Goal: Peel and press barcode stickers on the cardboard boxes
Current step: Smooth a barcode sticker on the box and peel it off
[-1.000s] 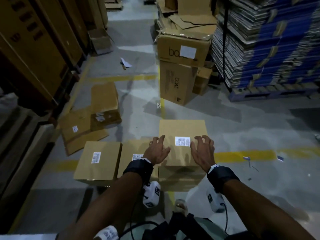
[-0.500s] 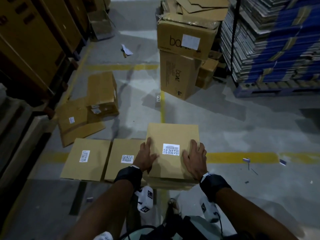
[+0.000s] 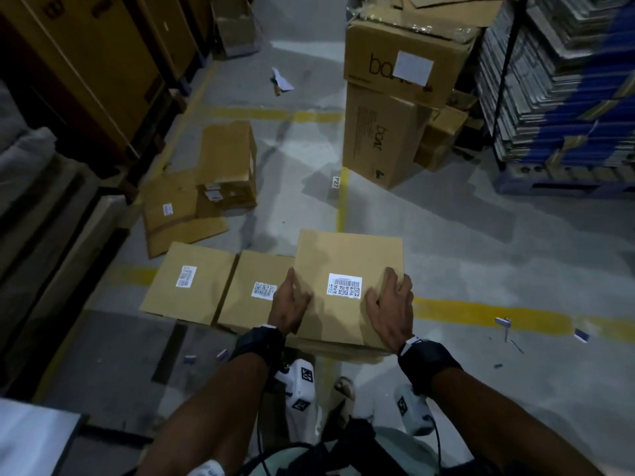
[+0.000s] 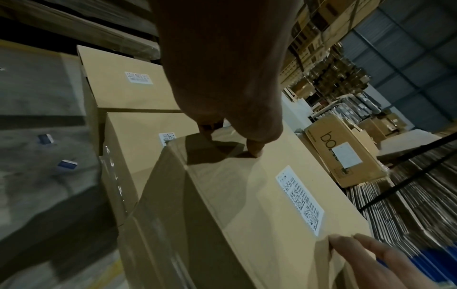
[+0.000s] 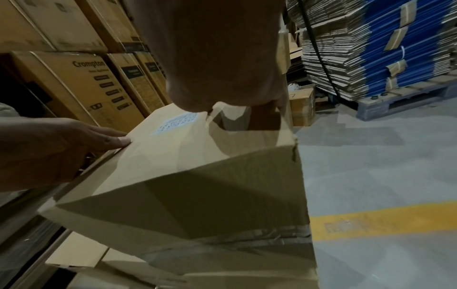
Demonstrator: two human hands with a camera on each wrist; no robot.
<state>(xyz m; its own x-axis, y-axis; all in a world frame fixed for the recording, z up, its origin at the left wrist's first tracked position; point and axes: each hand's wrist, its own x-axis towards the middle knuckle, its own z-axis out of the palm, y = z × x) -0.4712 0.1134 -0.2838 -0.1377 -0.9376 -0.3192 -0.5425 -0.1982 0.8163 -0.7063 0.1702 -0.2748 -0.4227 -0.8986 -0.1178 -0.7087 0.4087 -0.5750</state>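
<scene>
A brown cardboard box (image 3: 343,259) with a white barcode sticker (image 3: 344,285) on its top sits in front of me. My left hand (image 3: 290,304) grips its left edge, thumb on top and fingers curled over the side. My right hand (image 3: 391,304) grips the right edge the same way. The box overlaps a middle box (image 3: 247,280) and looks higher than it. A third box (image 3: 192,280) lies further left. Both carry stickers. The left wrist view shows the sticker (image 4: 300,199) flat on the box top. The right wrist view shows the box's near corner (image 5: 197,156) raised and tilted.
Stacked "boat" cartons (image 3: 385,132) stand ahead on the right, beside a pallet of flattened cartons (image 3: 567,80). Flattened boxes (image 3: 206,187) lie on the floor at the left, near tall cartons (image 3: 86,63). A yellow floor line (image 3: 481,312) and small paper scraps (image 3: 580,334) are at the right.
My hands slid from the box top beside the sticker out to its left and right edges and took hold. The box now sits closer to me and overlaps the middle box more.
</scene>
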